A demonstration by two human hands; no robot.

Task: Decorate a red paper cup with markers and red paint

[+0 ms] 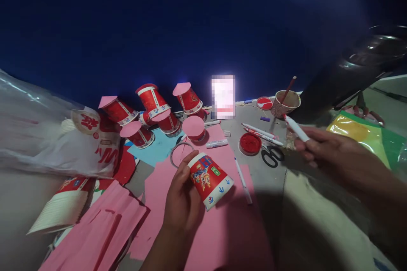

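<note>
My left hand (182, 192) grips a red and white paper cup (211, 180), tilted over the pink paper (206, 237). Blue arrow-like marks run along the cup's white band, with one red stroke at the lower left. In my right hand (321, 148) is a white marker pen (297, 129), its red tip pointing up and left, apart from the cup. Nearer the middle lie a round dish of red paint (250, 143), black-handled scissors (272, 155) and several white markers (262, 131). Behind the left hand sits a roll of clear tape (181, 152).
Several red cups topped with pink paper (187, 97) stand at the back left. A speckled cup (286, 101) with a brush stands at the back right. Stacked cups (60, 207), a plastic bag (63, 131) and folded pink paper (92, 228) fill the left. A blurred bright screen (223, 96) stands behind.
</note>
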